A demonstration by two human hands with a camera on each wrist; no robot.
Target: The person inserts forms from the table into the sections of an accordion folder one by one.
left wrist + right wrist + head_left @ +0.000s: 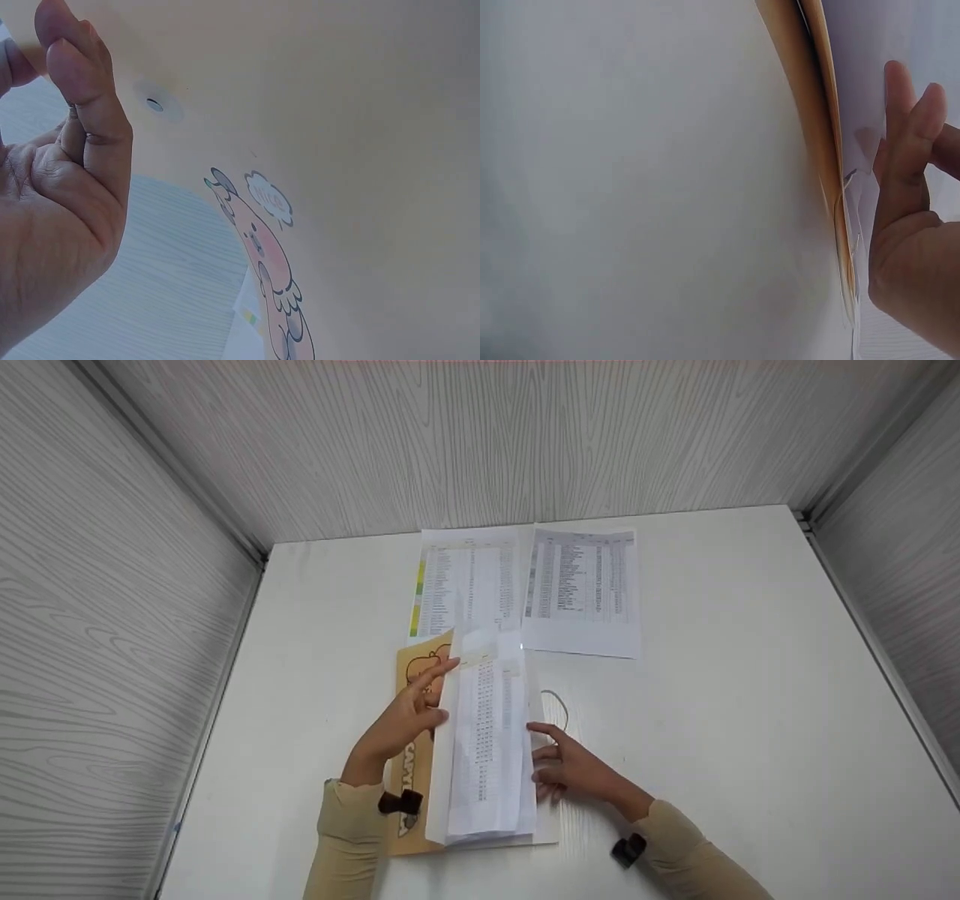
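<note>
A brown paper bag point(411, 735) with capybara cartoons and lettering lies at the near middle of the table, its white-lined front panel bent up. Along that panel's edge, my left hand point(397, 726) holds on with fingers and thumb; its grip is partly hidden. The left wrist view shows the bag's outside point(337, 187) and a small round hole. Printed sheets point(491, 735) lie lengthwise against the opened bag, and my right hand point(574, 765) pinches their right edge. In the right wrist view the bag's brown edge point(810, 105) runs beside the right fingers.
Two more printed pages lie farther back: one with yellow and green marks point(465, 577), partly behind the bag, and another page point(581, 592) to its right. A thin cord loop point(564, 706) sticks out right of the bag. Grey wood-grain panels point(487, 442) border the white table.
</note>
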